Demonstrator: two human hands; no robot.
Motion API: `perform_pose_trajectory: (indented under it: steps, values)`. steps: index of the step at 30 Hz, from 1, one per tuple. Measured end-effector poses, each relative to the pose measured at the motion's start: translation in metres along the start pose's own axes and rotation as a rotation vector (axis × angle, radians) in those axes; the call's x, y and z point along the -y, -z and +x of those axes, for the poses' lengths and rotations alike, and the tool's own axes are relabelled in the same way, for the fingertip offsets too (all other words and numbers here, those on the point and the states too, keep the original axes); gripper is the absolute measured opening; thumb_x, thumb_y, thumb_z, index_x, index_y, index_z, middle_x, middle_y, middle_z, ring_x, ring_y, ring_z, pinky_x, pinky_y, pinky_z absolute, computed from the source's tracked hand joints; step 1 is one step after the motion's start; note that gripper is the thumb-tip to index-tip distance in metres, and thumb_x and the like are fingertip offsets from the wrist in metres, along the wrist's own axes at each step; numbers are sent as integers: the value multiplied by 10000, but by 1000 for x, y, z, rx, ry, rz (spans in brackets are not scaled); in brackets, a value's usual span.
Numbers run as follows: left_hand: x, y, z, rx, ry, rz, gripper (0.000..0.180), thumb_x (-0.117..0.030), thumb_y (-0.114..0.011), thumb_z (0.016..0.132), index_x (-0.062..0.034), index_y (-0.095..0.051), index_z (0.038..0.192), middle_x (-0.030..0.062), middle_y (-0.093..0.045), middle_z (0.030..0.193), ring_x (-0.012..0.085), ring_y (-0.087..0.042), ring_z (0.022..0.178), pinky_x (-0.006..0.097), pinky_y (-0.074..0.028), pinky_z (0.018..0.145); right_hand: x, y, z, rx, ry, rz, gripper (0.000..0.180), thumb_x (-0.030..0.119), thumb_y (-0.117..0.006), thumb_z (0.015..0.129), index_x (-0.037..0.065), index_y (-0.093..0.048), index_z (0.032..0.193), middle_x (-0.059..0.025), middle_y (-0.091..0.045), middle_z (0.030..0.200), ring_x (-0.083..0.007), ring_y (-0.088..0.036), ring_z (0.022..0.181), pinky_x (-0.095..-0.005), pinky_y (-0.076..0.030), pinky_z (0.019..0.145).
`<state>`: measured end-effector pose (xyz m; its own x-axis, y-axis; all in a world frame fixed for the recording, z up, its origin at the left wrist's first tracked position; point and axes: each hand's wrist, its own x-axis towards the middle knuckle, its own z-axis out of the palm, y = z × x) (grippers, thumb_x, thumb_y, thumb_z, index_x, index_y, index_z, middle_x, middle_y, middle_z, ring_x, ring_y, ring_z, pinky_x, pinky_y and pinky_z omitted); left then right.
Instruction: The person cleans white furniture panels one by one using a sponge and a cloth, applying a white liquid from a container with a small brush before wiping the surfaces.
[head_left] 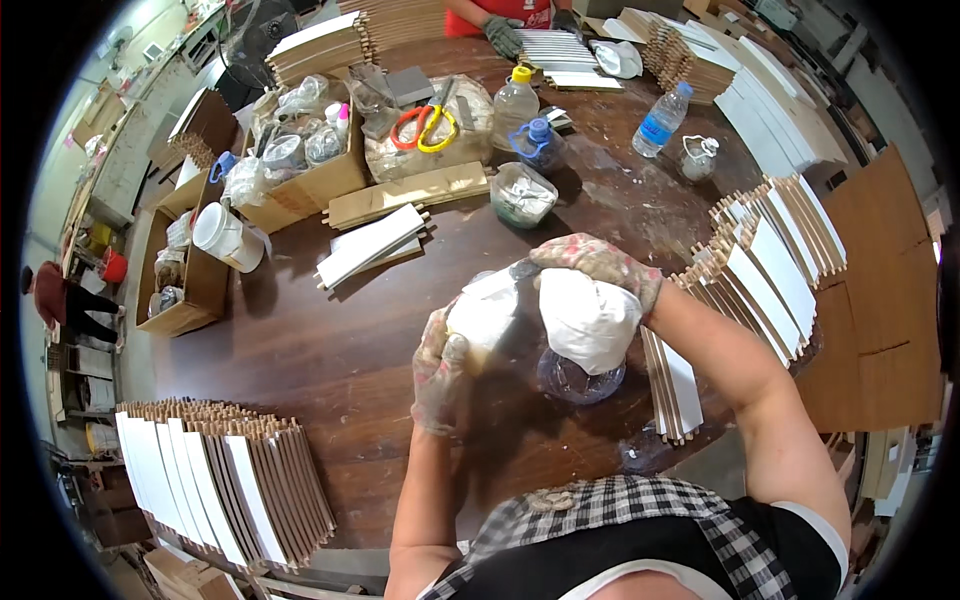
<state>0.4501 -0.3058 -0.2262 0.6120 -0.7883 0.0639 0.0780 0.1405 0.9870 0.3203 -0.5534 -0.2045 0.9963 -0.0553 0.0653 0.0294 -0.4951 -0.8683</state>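
Both my hands wear stained work gloves. My left hand (440, 370) is closed round a white bundle (484, 312) with a smooth, bag-like surface. My right hand (600, 262) reaches across from the right with its fingers bent, their tips by the top of that bundle. A small dark piece (523, 268) shows at those fingertips; its kind is unclear. Directly below the right hand, a white, rounded, bag-like lump (588, 322) sits over a clear bluish plastic tub (582, 380). Whether the right hand touches this lump is hidden.
Stacked white-faced slats (225, 480) stand at the front left, more slats (765, 270) at the right. Farther back are scissors (425, 128), a bowl (523, 195), bottles (662, 120), a white bucket (228, 238) and a filled carton (300, 190). Across the table a co-worker's gloved hand (503, 36) is visible.
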Motion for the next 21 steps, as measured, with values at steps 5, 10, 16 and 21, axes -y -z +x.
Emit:
perform_pose_trajectory:
  steps: [5,10,16,21]
  values:
    - [-9,1,-6,49,3,-72,574,-455,-545,895,24,-519,1210,74,-571,1099,157,-534,1003,283,-439,851,52,-12,-2,-46,280,-431,334,164,-529,886,-12,-568,1168,-136,-593,1151,-226,-559,1070,-327,-430,954]
    - [-7,-5,-12,74,41,-231,651,-507,-570,866,36,-498,1218,73,-579,1079,141,-557,964,265,-472,802,52,-1,1,-8,190,-124,291,133,-503,877,-9,-592,1116,-149,-591,1143,-265,-569,1051,-340,-456,916]
    - [-11,1,-18,126,75,-358,622,-462,-594,867,40,-488,1218,73,-591,1061,142,-581,939,266,-502,782,74,-4,2,-143,394,-500,241,136,-543,878,-9,-621,1055,-93,-651,1019,-200,-622,931,-305,-497,817]
    - [-11,11,-23,149,147,-472,452,-332,-574,906,31,-530,1172,89,-639,1012,158,-611,921,274,-527,723,115,-22,-4,-92,-23,618,207,168,-593,898,29,-633,1047,20,-649,779,-62,-599,699,-221,-483,643]
